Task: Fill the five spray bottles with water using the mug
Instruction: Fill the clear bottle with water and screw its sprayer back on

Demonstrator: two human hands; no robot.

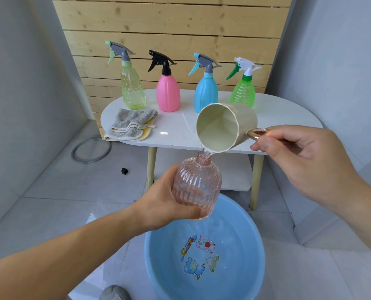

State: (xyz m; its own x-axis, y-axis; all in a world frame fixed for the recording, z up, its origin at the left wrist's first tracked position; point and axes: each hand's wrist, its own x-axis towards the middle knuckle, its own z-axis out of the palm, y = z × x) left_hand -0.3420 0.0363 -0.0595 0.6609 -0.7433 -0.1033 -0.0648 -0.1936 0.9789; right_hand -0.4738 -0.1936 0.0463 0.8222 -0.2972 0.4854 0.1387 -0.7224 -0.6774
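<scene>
The left hand (165,202) comes in from the lower left on a long, nearly straight forearm and holds a clear pink ribbed bottle (198,182) just in front of the table (175,135), below its front edge. The palm cups the bottle's left side, the fingers curl under its lower body, and the thumb lies up along its wall. The bottle stands close to upright, its threaded neck open with no sprayer on it.

The right hand (305,161) enters from the right, level with the table's front edge. Thumb and curled forefinger pinch the shiny copper-coloured handle (257,134) of a cream mug (223,128), with the other fingers folded loosely beneath. The mug is tipped well over, its lower lip just above the bottle's neck, and a thin stream of water (205,153) runs from it into the neck. The bottle seems to hold a little water low down, though the ribbed wall makes the level hard to read.

Four capped bottles stand in a row along the table's back half: a yellow-green spray bottle (132,89), a pink spray bottle (168,94), a blue spray bottle (205,95) and a green spray bottle (243,94). A folded grey cloth (130,124) lies at the table's front left. A blue basin (158,256) sits on the floor in front of the table, under the held bottle.
</scene>
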